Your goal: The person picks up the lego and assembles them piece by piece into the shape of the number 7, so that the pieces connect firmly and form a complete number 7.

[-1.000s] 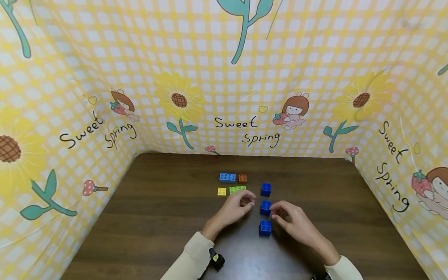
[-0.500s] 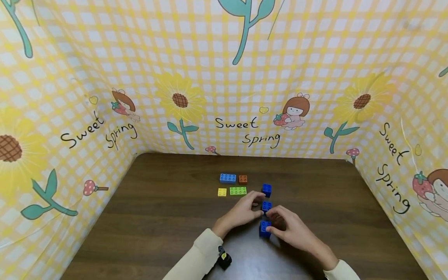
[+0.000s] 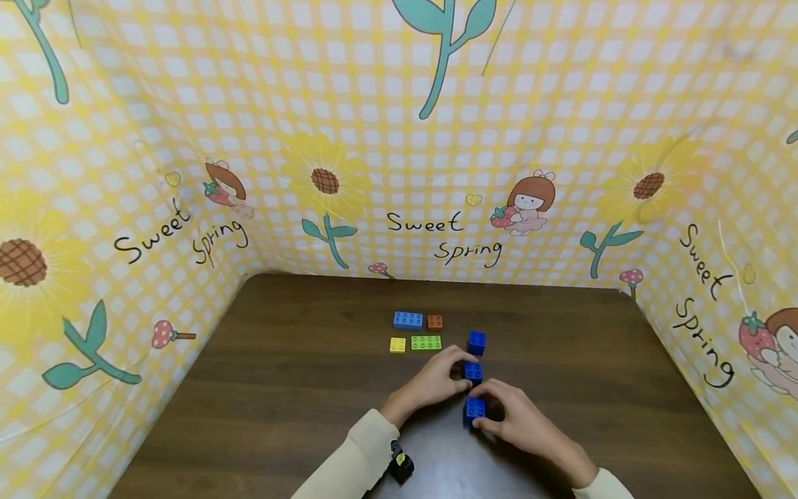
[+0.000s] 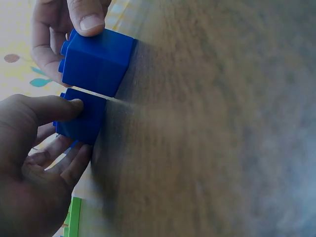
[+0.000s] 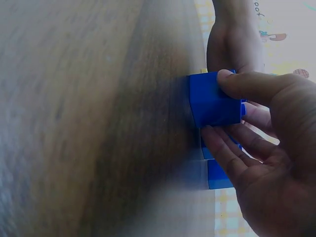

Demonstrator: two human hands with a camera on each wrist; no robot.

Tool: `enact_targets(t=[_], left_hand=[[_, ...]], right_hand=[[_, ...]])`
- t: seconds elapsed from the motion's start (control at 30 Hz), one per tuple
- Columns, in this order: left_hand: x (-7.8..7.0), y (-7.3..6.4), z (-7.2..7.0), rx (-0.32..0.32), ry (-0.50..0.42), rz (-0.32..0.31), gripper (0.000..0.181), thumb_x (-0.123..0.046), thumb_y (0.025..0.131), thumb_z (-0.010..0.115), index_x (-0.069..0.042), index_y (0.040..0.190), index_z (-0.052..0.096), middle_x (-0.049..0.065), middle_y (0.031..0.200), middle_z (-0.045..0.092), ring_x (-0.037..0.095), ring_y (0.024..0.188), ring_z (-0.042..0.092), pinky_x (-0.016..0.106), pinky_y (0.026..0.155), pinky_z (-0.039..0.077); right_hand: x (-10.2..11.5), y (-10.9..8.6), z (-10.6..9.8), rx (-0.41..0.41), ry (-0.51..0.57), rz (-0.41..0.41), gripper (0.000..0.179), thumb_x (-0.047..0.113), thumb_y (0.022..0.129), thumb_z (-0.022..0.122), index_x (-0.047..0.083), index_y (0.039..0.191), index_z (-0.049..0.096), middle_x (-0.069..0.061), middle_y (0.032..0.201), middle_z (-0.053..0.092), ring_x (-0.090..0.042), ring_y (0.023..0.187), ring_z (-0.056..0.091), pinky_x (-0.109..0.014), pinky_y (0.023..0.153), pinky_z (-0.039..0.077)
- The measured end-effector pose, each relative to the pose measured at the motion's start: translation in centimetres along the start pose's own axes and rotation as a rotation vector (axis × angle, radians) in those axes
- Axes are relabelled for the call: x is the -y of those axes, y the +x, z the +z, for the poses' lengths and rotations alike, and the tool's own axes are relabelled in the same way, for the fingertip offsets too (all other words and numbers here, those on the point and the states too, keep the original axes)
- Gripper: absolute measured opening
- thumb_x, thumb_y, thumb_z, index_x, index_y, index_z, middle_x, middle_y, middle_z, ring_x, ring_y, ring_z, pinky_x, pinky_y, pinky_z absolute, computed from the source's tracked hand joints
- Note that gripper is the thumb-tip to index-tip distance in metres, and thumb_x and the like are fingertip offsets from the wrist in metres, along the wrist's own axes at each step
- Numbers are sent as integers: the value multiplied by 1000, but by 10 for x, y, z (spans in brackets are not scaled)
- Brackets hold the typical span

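Three dark blue toy bricks stand in a row on the brown table, studs up. My left hand (image 3: 434,380) pinches the middle blue brick (image 3: 474,373), its thumb flat against the side in the left wrist view. Between thumb and fingers, my right hand (image 3: 522,420) holds the nearest blue brick (image 3: 475,409), also seen as a large blue brick (image 5: 215,103) in the right wrist view. A narrow gap parts these two bricks in the left wrist view. Untouched, the far blue brick (image 3: 476,342) sits just beyond my left fingertips.
Left of the row lie a light blue brick (image 3: 408,320), an orange-brown brick (image 3: 434,321), a yellow brick (image 3: 397,345) and a lime green brick (image 3: 427,342). A checked cloth (image 3: 349,256) walls in the back and sides of the table (image 3: 287,388).
My left hand has moved right from beside the green brick onto the middle blue brick. My right hand has shifted nearer and taken hold of the nearest blue brick. The bricks look unmoved.
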State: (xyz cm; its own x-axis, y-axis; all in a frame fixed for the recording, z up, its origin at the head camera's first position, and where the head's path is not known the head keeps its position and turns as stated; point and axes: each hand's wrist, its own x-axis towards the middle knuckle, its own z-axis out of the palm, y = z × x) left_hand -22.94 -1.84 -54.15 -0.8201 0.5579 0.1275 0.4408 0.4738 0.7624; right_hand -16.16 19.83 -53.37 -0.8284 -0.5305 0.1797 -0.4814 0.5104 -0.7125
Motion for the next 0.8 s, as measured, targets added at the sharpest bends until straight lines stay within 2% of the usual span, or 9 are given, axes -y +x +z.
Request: enact_targets(t=[0.13,0.4,0.8], left_hand=[[0,0,1,-2,-58,-21,40,-8,97,77,-10,136,67,6,128,65,20,118,66,28,100,57],[2,0,1,-6,-71,-24,35,-13,98,79,-11,131,70,6,125,69,24,118,70,33,101,58],[2,-19,-14,2,-112,-49,31,-11,95,81,-13,124,70,4,122,70,19,112,71,28,96,58]], right_hand=[[0,0,1,-3,-5,9,32,15,91,86,15,118,70,2,114,72,-6,98,70,-29,84,61],[-1,-1,1,-9,12,15,32,12,91,85,14,118,69,0,114,72,-12,102,73,-31,86,63],[0,1,1,0,-7,11,32,11,91,85,14,118,69,0,115,72,-12,102,73,-31,87,63]])
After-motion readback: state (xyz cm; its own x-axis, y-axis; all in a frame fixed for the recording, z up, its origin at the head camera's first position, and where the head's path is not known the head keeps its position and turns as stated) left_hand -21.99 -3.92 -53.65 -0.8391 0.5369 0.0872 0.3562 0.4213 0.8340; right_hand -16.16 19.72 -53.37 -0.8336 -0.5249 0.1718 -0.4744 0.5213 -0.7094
